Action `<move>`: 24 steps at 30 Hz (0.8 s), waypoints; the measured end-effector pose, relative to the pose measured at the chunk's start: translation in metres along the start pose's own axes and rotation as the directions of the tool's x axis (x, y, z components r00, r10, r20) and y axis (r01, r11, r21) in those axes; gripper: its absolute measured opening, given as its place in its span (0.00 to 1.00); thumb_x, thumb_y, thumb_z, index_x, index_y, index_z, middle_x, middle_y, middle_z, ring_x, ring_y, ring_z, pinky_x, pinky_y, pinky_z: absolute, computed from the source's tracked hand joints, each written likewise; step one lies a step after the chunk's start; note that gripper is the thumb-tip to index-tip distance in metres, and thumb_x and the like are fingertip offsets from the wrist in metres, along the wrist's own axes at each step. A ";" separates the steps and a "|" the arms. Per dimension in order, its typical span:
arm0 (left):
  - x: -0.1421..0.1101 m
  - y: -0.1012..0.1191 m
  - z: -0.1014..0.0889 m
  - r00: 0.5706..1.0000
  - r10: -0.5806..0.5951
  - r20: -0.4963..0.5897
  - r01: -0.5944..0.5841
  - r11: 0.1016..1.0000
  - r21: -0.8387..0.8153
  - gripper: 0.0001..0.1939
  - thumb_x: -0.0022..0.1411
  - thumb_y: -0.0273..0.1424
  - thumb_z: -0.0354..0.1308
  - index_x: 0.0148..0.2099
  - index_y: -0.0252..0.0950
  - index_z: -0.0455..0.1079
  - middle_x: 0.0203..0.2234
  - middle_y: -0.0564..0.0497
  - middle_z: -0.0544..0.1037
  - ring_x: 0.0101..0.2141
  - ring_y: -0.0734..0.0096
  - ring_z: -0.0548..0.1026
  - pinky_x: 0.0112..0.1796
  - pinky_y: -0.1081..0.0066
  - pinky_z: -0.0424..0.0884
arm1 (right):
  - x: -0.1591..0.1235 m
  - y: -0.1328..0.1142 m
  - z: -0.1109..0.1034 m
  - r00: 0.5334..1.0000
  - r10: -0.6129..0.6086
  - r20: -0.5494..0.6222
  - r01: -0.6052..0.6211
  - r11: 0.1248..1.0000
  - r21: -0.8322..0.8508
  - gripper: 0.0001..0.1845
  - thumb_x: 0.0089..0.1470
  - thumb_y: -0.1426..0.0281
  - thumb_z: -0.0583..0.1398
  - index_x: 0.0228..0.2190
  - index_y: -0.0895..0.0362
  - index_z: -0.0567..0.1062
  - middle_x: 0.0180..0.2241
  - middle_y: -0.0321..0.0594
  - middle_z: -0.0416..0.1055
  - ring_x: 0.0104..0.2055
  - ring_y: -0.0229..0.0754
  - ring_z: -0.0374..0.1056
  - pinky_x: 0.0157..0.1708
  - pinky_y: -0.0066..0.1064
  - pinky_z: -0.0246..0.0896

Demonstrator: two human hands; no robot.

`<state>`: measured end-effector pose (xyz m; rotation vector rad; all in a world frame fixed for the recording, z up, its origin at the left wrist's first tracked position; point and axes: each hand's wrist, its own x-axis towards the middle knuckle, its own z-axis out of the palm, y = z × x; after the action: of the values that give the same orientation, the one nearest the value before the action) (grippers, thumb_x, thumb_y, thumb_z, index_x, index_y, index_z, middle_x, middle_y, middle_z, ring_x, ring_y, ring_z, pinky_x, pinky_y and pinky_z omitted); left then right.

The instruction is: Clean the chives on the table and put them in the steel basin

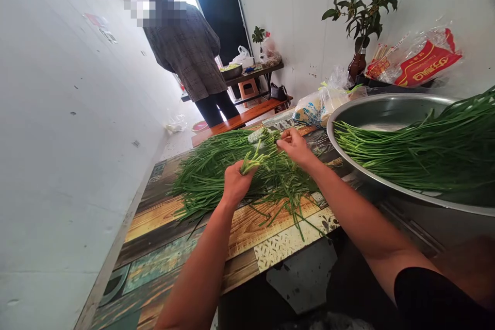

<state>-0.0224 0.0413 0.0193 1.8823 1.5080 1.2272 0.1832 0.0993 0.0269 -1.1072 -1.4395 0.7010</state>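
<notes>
My left hand (237,183) is wrapped round a small bunch of garlic chives (255,161), its pale stem ends sticking up and to the right from the fist. My right hand (294,145) is at the right side of the pile, fingers pinched together; whatever is between the fingertips is too small to make out. Beneath and beyond both hands spreads a heap of garlic chives (209,160) on the patterned wood-look table (158,221). Loose trimmings (288,185) lie scattered in front of my right hand. A pale band or wrap (255,136) lies among the stems.
At the right stands a large metal basin (386,185) with long chives in it. Behind it are plastic bags (320,105), a red package (429,64) and a plant in a brown bottle (356,64). A person (185,54) stands beyond an orange bench (243,116); a wall runs along the left.
</notes>
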 end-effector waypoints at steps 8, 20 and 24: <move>0.000 0.007 -0.004 0.998 0.031 0.053 -0.032 0.999 0.027 0.15 0.55 0.40 0.57 0.24 0.34 0.67 0.18 0.58 0.62 0.23 0.79 0.57 0.26 0.77 0.54 | -0.016 -0.010 0.013 0.820 -0.323 0.473 0.435 0.889 -0.147 0.24 0.57 0.56 0.53 0.16 0.56 0.63 0.21 0.36 0.61 0.28 0.37 0.57 0.32 0.30 0.52; 0.002 0.002 -0.009 0.999 -0.032 -0.001 0.032 0.999 -0.003 0.18 0.55 0.43 0.57 0.24 0.33 0.70 0.18 0.58 0.63 0.23 0.78 0.59 0.26 0.76 0.55 | -0.003 -0.005 -0.009 0.933 -0.297 0.202 0.310 0.950 -0.031 0.25 0.56 0.50 0.54 0.31 0.57 0.80 0.35 0.41 0.73 0.38 0.40 0.67 0.40 0.30 0.59; 0.002 0.005 -0.009 1.000 -0.027 0.003 0.027 1.000 -0.006 0.18 0.54 0.43 0.57 0.22 0.34 0.65 0.18 0.58 0.60 0.22 0.79 0.56 0.25 0.76 0.54 | -0.014 -0.010 0.004 0.806 -0.400 0.436 0.469 0.881 -0.058 0.20 0.53 0.54 0.59 0.32 0.56 0.80 0.31 0.42 0.74 0.35 0.41 0.66 0.39 0.31 0.58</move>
<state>-0.0269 0.0398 0.0281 1.8527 1.5213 1.2154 0.1757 0.0837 0.0293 -0.7173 -2.0659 0.5030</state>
